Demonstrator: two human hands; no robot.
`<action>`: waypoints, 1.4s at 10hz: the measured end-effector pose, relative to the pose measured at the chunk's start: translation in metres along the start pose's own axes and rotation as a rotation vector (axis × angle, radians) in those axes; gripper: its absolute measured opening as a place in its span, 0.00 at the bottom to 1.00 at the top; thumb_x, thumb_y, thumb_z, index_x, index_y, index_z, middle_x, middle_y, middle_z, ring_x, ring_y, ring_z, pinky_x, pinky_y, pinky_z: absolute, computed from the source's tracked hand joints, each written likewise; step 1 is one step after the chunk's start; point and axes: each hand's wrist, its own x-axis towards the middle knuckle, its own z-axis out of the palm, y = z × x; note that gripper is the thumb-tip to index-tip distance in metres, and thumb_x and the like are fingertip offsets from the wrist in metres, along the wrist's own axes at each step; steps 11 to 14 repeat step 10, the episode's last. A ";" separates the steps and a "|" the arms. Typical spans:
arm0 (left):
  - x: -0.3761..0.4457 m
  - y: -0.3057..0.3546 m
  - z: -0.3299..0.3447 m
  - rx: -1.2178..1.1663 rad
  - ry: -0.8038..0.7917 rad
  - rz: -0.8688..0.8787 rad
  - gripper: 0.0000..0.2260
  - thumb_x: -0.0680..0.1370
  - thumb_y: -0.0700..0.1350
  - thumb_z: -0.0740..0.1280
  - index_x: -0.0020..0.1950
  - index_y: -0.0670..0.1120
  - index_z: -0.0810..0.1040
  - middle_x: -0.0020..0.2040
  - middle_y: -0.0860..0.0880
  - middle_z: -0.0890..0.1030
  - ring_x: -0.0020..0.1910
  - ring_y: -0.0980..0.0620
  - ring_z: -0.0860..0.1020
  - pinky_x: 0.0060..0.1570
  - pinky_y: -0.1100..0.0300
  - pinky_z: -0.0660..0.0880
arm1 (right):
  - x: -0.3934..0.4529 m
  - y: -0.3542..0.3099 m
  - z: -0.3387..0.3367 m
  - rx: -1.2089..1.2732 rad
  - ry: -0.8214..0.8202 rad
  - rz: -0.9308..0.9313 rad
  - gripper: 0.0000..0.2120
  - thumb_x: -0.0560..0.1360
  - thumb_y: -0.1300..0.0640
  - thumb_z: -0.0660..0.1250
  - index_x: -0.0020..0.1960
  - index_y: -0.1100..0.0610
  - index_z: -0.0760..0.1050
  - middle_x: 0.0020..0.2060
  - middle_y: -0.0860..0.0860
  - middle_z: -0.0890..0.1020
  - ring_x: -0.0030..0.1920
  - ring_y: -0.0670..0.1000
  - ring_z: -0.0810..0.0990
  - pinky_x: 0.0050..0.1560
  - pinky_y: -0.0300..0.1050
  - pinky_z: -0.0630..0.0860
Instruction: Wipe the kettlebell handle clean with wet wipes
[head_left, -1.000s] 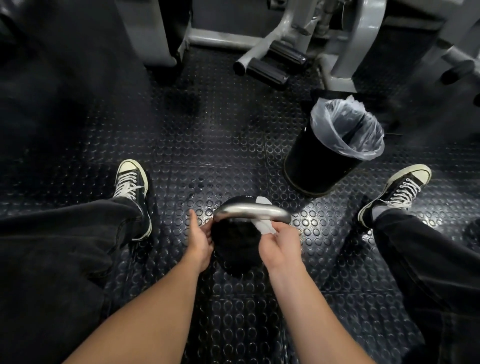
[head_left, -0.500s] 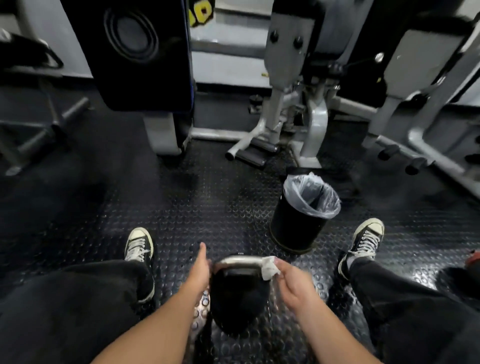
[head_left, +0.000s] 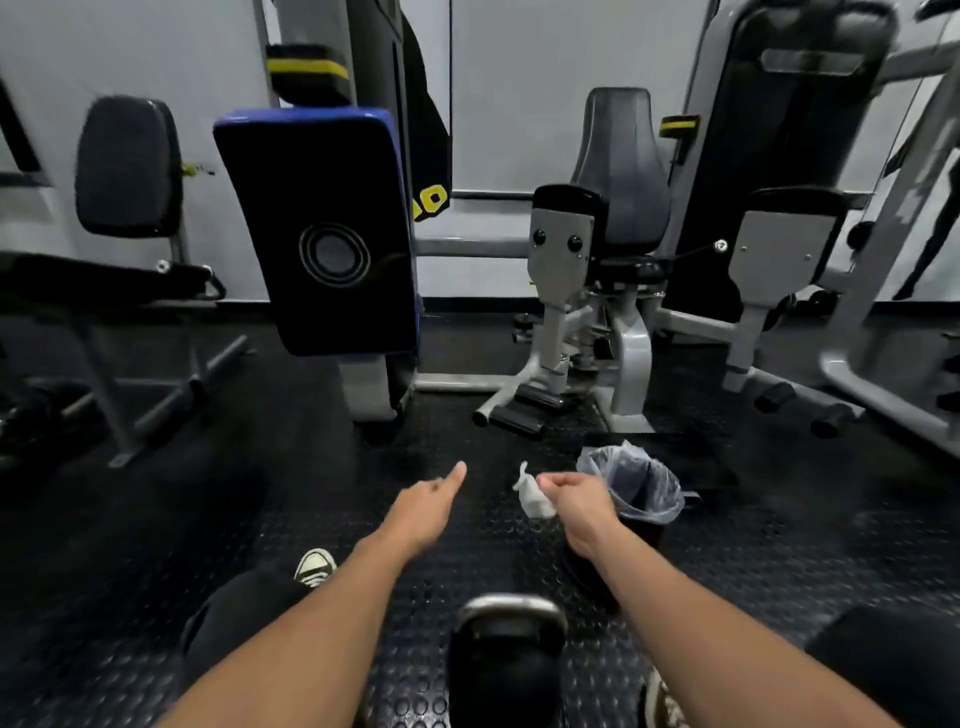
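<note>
right fingers (head_left: 553, 486) pinch the wet wipe (head_left: 531, 496); left hand (head_left: 423, 506) is relaxed above the kettlebell (head_left: 506, 660).

Kettlebell (head_left: 506, 670) body cut off by bottom edge, only handle and upper body visible; right shoe (head_left: 662, 701) mostly out of frame, partly behind right forearm; bin (head_left: 636, 488) lower body hidden behind right hand (head_left: 576, 501); left shoe (head_left: 314, 566) shows toe only; machines at frame edges blurred.
</note>
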 end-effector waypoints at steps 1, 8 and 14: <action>0.012 0.029 -0.025 0.033 0.057 0.030 0.25 0.85 0.43 0.46 0.82 0.57 0.48 0.80 0.43 0.60 0.74 0.39 0.66 0.67 0.52 0.65 | 0.018 -0.041 0.004 -0.067 -0.006 -0.111 0.06 0.75 0.61 0.73 0.39 0.56 0.83 0.36 0.50 0.84 0.38 0.47 0.79 0.39 0.37 0.76; 0.228 0.130 0.065 0.290 -0.241 0.298 0.34 0.81 0.66 0.50 0.80 0.45 0.61 0.81 0.48 0.59 0.80 0.51 0.55 0.76 0.55 0.49 | 0.247 0.006 -0.173 -0.807 0.090 0.066 0.20 0.73 0.45 0.72 0.61 0.53 0.81 0.55 0.52 0.84 0.54 0.53 0.82 0.52 0.45 0.79; 0.260 0.110 0.068 0.377 -0.253 0.252 0.41 0.77 0.73 0.51 0.82 0.48 0.57 0.82 0.49 0.54 0.81 0.49 0.51 0.78 0.50 0.53 | 0.257 -0.020 -0.151 -1.261 -0.181 -0.182 0.38 0.78 0.32 0.55 0.79 0.55 0.60 0.77 0.52 0.65 0.78 0.51 0.59 0.74 0.47 0.62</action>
